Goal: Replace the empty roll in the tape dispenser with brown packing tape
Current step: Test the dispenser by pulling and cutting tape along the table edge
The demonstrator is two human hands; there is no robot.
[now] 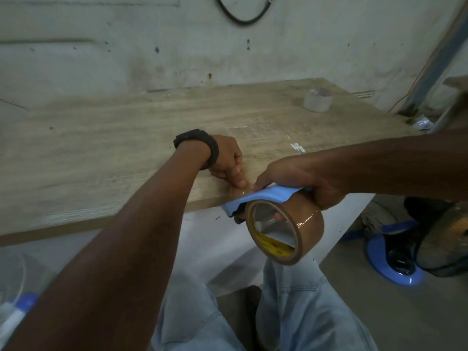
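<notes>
A light blue tape dispenser [266, 195] sits over a roll of brown packing tape [304, 224], just off the front edge of the wooden table [126, 148]. My right hand [298, 178] grips the dispenser and roll from above, with a fingertip showing inside the roll's core. My left hand [228, 160], with a black wristband, pinches the free end of the tape [239, 191] down on the table edge, right beside the dispenser's front. A pale empty roll [317, 100] stands at the table's far right.
A stained wall rises behind the table, with a black cable [240, 19] hanging on it. A fan with a blue base [395, 262] stands on the floor at right. My knees in light jeans [291, 300] are below the table edge.
</notes>
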